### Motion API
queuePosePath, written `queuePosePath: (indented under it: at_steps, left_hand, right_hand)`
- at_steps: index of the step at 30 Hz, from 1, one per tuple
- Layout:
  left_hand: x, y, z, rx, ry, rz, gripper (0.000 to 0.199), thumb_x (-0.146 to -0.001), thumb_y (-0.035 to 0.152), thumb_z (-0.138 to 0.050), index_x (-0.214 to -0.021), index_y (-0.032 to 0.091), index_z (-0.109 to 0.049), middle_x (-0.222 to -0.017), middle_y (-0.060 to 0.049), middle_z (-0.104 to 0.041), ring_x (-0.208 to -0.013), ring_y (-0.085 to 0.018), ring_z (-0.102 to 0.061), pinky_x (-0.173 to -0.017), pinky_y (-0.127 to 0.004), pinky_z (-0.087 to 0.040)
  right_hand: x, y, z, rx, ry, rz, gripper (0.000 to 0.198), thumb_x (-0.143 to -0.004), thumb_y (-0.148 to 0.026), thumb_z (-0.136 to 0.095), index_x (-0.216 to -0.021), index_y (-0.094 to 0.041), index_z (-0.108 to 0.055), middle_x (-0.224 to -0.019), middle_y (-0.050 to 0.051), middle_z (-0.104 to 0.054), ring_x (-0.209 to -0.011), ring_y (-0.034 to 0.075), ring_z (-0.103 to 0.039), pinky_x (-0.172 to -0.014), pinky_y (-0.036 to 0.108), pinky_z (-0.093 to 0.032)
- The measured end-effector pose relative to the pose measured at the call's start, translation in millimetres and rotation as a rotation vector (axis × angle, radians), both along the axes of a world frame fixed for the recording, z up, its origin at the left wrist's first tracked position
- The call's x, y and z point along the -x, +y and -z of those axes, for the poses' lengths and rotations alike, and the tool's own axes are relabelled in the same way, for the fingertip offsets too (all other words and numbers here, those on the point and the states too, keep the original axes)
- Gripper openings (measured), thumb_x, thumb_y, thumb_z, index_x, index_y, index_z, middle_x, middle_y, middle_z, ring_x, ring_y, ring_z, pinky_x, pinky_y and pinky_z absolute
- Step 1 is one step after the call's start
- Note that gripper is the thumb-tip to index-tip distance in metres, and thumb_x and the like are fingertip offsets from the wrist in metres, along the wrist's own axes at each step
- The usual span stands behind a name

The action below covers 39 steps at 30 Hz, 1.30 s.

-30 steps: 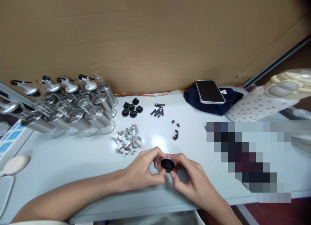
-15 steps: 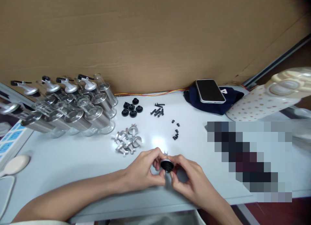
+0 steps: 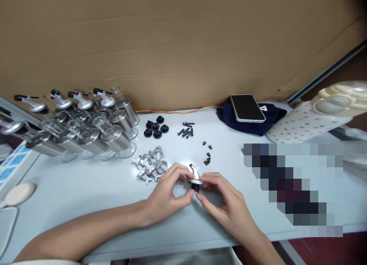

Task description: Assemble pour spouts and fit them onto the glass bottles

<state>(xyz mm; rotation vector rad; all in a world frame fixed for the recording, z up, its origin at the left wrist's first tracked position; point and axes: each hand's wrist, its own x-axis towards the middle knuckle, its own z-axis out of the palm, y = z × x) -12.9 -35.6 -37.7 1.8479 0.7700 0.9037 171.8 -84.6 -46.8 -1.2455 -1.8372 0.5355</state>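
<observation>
Between the fingertips of both hands sits a bottle pourer [image 3: 196, 181], with a silver spout and disc on top and a ribbed black stopper below. Its spout tilts up and shows a small black tip. My left hand [image 3: 168, 194] pinches it from the left, thumb at the stopper and fingers by the disc. From the right, my right hand [image 3: 226, 204] grips it the same way. Just beyond my left hand lies a pile of silver pourer spouts [image 3: 150, 166]. Several small black caps [image 3: 208, 155] are scattered past the pourer.
Black rubber stoppers [image 3: 155, 126] and short black levers [image 3: 187, 133] lie farther back. Glass bottles with steel sleeves [image 3: 114, 139] crowd the left, some topped with pourers. A phone [image 3: 248, 108] rests on dark cloth [image 3: 225, 118] beside a dotted tumbler [image 3: 304, 121]. Cardboard [image 3: 183, 47] stands behind.
Both hands have lifted or pushed the pourer slightly away from me and turned it more upright. Its spout and black tip now show, where the stopper's underside faced me before.
</observation>
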Motion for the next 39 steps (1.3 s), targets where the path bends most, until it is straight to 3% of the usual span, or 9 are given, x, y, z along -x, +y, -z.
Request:
queuePosePath:
  at_steps: [6,10,17,23,29,31,36,39]
  left_hand:
    - [1.6,0.5,-1.0,-0.033,-0.021,0.057,0.025,-0.084,0.013,-0.062,-0.107,0.021,-0.059,-0.105,-0.007,-0.057,-0.097,-0.018,-0.058,-0.081,-0.029,-0.051]
    - [2.1,1.2,-0.2,-0.027,0.064,0.129,0.036,-0.082,0.017,-0.068,-0.116,0.023,-0.057,-0.116,-0.009,-0.055,-0.112,-0.022,-0.055,-0.095,-0.036,-0.048]
    - [2.0,0.0,0.5,-0.050,0.052,0.185,0.028,-0.089,0.022,-0.062,-0.117,0.022,-0.061,-0.101,-0.007,-0.065,-0.096,-0.019,-0.062,-0.087,-0.031,-0.050]
    - [3.1,-0.9,1.2,-0.069,0.032,0.124,0.029,-0.092,0.019,-0.057,-0.120,0.022,-0.059,-0.109,-0.008,-0.066,-0.105,-0.019,-0.060,-0.093,-0.032,-0.048]
    - [1.9,1.1,-3.3,0.109,0.095,0.036,0.031,-0.086,0.014,-0.058,-0.117,0.019,-0.058,-0.115,-0.009,-0.064,-0.108,-0.020,-0.060,-0.094,-0.032,-0.047]
    - [1.8,1.2,-3.2,0.144,0.078,0.028,0.031,-0.084,0.014,-0.060,-0.114,0.019,-0.058,-0.113,-0.008,-0.064,-0.106,-0.020,-0.060,-0.092,-0.033,-0.047]
    - [0.9,-0.2,2.1,0.242,-0.031,0.041,0.023,-0.085,0.018,-0.060,-0.106,0.020,-0.052,-0.114,-0.009,-0.066,-0.106,-0.021,-0.060,-0.094,-0.036,-0.044]
    - [-0.2,-1.2,4.4,0.353,-0.131,0.062,0.034,-0.081,0.018,-0.065,-0.102,0.022,-0.039,-0.115,-0.011,-0.067,-0.100,-0.019,-0.063,-0.091,-0.037,-0.044]
  right_hand:
    - [1.3,-2.2,-1.8,-0.025,-0.007,0.039,0.026,-0.086,-0.015,-0.060,-0.110,-0.025,-0.053,-0.088,-0.001,-0.066,-0.075,0.011,-0.063,-0.072,0.018,-0.052]
    - [0.0,-3.4,-2.8,-0.089,-0.013,0.049,0.026,-0.084,-0.014,-0.061,-0.107,-0.024,-0.055,-0.083,-0.002,-0.068,-0.071,0.011,-0.066,-0.069,0.016,-0.054]
    - [1.8,-3.9,-4.9,-0.143,-0.023,0.013,0.027,-0.083,-0.011,-0.056,-0.106,-0.024,-0.055,-0.077,-0.003,-0.068,-0.063,0.010,-0.066,-0.064,0.016,-0.055]
    - [-3.5,0.8,-7.3,-0.137,-0.061,-0.023,0.029,-0.087,-0.010,-0.053,-0.113,-0.023,-0.056,-0.085,0.001,-0.069,-0.074,0.013,-0.067,-0.070,0.021,-0.054]
    - [-20.8,51.9,-29.4,-0.134,-0.352,0.103,0.013,-0.089,-0.016,-0.055,-0.092,-0.018,-0.067,-0.079,0.005,-0.068,-0.074,0.020,-0.065,-0.070,0.031,-0.050]
    - [-20.0,77.8,-33.3,-0.064,-0.464,0.155,0.011,-0.087,-0.016,-0.059,-0.086,-0.018,-0.069,-0.081,0.006,-0.069,-0.079,0.023,-0.064,-0.073,0.033,-0.049]
    - [-3.2,127.1,-26.9,0.040,-0.573,0.218,0.012,-0.085,-0.017,-0.059,-0.084,-0.017,-0.071,-0.083,0.009,-0.067,-0.085,0.026,-0.061,-0.074,0.033,-0.045]
    - [5.3,139.2,-19.8,0.059,-0.569,0.242,0.010,-0.083,-0.020,-0.061,-0.084,-0.017,-0.071,-0.084,0.009,-0.065,-0.083,0.024,-0.060,-0.071,0.031,-0.043]
